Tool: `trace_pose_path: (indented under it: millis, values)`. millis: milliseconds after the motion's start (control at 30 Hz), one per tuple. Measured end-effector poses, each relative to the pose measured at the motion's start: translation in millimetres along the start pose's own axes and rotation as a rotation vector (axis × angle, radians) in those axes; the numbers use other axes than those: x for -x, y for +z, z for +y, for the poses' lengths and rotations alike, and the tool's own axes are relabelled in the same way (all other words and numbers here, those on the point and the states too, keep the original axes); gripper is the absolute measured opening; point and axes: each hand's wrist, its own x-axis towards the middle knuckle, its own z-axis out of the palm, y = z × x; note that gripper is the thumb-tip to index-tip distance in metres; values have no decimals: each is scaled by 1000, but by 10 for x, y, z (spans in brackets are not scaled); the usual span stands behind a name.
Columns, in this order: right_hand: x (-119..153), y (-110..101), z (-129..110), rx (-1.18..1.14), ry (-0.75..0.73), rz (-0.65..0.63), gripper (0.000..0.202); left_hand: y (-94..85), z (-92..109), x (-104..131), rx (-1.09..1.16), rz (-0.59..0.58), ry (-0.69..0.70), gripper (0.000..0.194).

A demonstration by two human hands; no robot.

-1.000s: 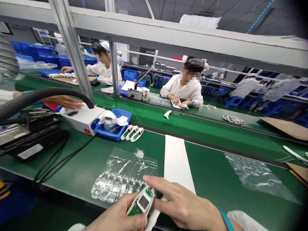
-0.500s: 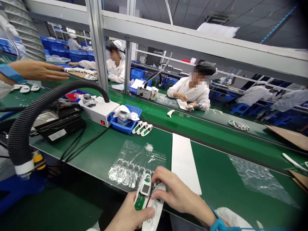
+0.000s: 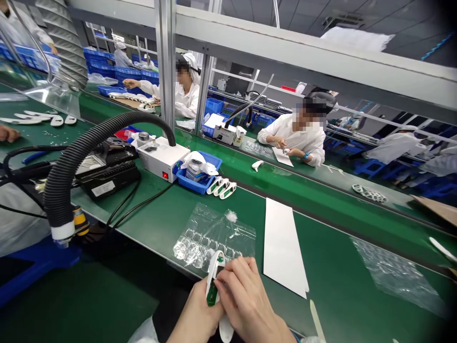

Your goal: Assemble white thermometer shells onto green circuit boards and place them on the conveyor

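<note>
A white plastic housing (image 3: 213, 267) with a green circuit board (image 3: 212, 294) inside is gripped in my left hand (image 3: 196, 307), near the bench's front edge. Closed over its right side, my right hand (image 3: 248, 297) has its fingertips pressed on the housing by the dark display window. Those fingers hide much of the part, and I cannot make out any small piece under them. Below my hands shows the rounded end of a white part (image 3: 226, 329). Just beyond lies a clear plastic bag (image 3: 200, 238) with rows of small clear pieces.
Right of the bag is a white sheet (image 3: 283, 247). Several housings with boards (image 3: 222, 187) stand by a blue tray (image 3: 193, 183). A black hose (image 3: 107, 126) arches at left from a white box (image 3: 160, 159). Co-workers sit across the green conveyor (image 3: 300, 190).
My right hand has closed in over the housing, covering more of it. The housing has turned more edge-on. The view has shifted left, and a co-worker's outstretched hand at left has drawn back.
</note>
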Motion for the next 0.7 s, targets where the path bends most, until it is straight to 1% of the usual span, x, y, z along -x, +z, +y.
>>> trace_pose_path:
  millis: [100, 167, 233, 300, 333, 367, 400, 467, 500, 600, 667, 700]
  values:
    - [12, -15, -49, -124, 88, -48, 14, -49, -10, 13, 7, -16, -1, 31]
    - [-21, -48, 8, -238, 201, -94, 14, -94, -13, 29, 11, -26, -23, 35]
    - [-103, -79, 208, -322, 346, -74, 17, -147, -17, 45, 31, 7, -65, 42]
    - [-222, -81, 545, -275, 466, 31, 20, -202, -18, 60, 71, 58, -106, 53]
    - [-285, -63, 738, -183, 493, 90, 20, -227, -15, 70, 90, 77, -113, 58]
    - [-345, -30, 927, -47, 485, 139, 19, -250, -8, 81, 105, 91, -118, 61]
    - [-399, 17, 1095, 8, 477, 151, 18, -271, 1, 94, 114, 100, -123, 62]
    - [-475, 140, 1326, 71, 425, 122, 17, -308, 24, 128, 120, 120, -128, 61]
    - [-495, 204, 1382, 64, 394, 84, 17, -325, 33, 148, 119, 134, -133, 60]
    - [-472, 311, 1371, 24, 307, -39, 16, -384, 40, 210, 120, 166, -136, 57]
    - [-392, 279, 1303, 5, 297, -71, 16, -422, 35, 247, 131, 170, -146, 55]
    - [-336, 238, 1268, -6, 315, -70, 18, -437, 34, 262, 139, 173, -151, 54]
